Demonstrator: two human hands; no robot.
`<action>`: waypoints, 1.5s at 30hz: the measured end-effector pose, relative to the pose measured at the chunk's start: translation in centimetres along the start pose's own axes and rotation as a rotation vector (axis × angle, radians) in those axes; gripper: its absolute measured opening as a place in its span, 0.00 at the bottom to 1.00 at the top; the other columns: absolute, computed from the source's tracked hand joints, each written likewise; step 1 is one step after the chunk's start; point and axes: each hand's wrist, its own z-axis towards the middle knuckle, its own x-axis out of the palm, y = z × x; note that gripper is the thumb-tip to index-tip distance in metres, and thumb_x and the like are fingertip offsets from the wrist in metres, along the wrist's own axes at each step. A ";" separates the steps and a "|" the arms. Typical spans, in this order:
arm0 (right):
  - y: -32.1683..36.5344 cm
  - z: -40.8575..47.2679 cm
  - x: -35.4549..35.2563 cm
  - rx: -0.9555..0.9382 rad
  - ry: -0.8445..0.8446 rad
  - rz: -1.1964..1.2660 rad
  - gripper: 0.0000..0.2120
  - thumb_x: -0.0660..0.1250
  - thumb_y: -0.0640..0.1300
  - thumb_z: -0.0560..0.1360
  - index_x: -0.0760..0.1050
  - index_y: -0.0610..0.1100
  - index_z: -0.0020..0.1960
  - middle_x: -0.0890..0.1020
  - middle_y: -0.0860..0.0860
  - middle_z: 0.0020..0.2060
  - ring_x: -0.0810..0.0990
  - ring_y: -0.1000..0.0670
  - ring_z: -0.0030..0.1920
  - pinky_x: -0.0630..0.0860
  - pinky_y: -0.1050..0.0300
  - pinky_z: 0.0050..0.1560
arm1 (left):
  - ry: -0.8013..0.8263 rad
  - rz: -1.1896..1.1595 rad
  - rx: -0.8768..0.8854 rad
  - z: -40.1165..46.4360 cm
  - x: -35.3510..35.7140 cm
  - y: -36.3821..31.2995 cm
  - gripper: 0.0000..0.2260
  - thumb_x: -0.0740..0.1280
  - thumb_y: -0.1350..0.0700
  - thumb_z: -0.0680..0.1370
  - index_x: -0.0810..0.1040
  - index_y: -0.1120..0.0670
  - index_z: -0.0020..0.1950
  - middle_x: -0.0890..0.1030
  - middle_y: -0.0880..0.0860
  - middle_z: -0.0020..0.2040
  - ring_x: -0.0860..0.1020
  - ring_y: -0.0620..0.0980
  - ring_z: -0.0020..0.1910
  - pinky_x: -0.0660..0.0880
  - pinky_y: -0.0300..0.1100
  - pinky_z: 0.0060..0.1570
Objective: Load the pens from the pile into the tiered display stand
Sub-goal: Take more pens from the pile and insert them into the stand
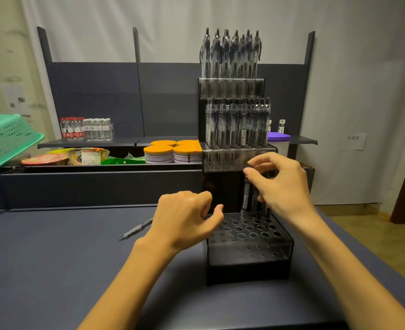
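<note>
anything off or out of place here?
One pen lies flat on the table left of the stand, apart from it. The green basket at far left sits tilted. Nothing looks spilled or damaged.

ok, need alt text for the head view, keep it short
A person's right hand pinches pens standing in the back holes of the bottom tier of a display stand, whose upper tiers are full. The left hand hovers loosely curled beside it; one pen lies on the table.

Dark table (54, 270), tiered display stand (248, 256), one loose pen (136, 230)
</note>
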 end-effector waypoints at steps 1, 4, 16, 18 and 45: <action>-0.1 0.0 0.0 -0.017 0.008 -0.047 0.03 0.72 0.44 0.74 0.80 0.49 0.47 0.81 0.56 0.38 0.79 0.57 0.35 0.78 0.62 0.31 | 0.002 -0.001 -0.001 0.0 0.0 0.0 0.18 0.60 0.42 0.75 0.67 0.50 0.28 0.67 0.45 0.21 0.67 0.43 0.20 0.66 0.38 0.20; -0.4 -0.3 0.3 -0.037 0.028 -0.122 0.03 0.72 0.46 0.74 0.82 0.49 0.47 0.80 0.59 0.36 0.77 0.60 0.33 0.78 0.60 0.37 | 0.008 -0.009 -0.001 0.0 -0.1 0.0 0.18 0.60 0.42 0.74 0.65 0.49 0.28 0.66 0.45 0.21 0.66 0.43 0.20 0.65 0.37 0.20; -0.1 -0.8 0.1 -0.043 0.044 -0.046 0.03 0.71 0.44 0.74 0.79 0.51 0.46 0.80 0.56 0.35 0.76 0.63 0.30 0.73 0.64 0.33 | -0.046 -0.278 -0.162 0.7 -1.5 0.7 0.18 0.61 0.42 0.73 0.60 0.47 0.28 0.64 0.46 0.22 0.64 0.47 0.23 0.63 0.40 0.24; 0.1 -0.8 0.1 -0.049 0.077 -0.043 0.02 0.71 0.44 0.74 0.80 0.50 0.46 0.80 0.56 0.34 0.76 0.63 0.30 0.72 0.65 0.32 | -0.046 -0.307 -0.168 1.0 -1.9 0.7 0.18 0.62 0.42 0.73 0.61 0.47 0.28 0.66 0.46 0.23 0.65 0.47 0.23 0.65 0.42 0.25; 2.7 -2.5 2.7 -0.014 0.671 -0.096 0.02 0.67 0.44 0.76 0.77 0.45 0.47 0.81 0.51 0.40 0.81 0.56 0.39 0.76 0.61 0.38 | -0.103 -0.450 0.004 3.9 -4.1 -4.3 0.18 0.64 0.47 0.75 0.68 0.56 0.30 0.68 0.51 0.24 0.68 0.51 0.25 0.67 0.47 0.25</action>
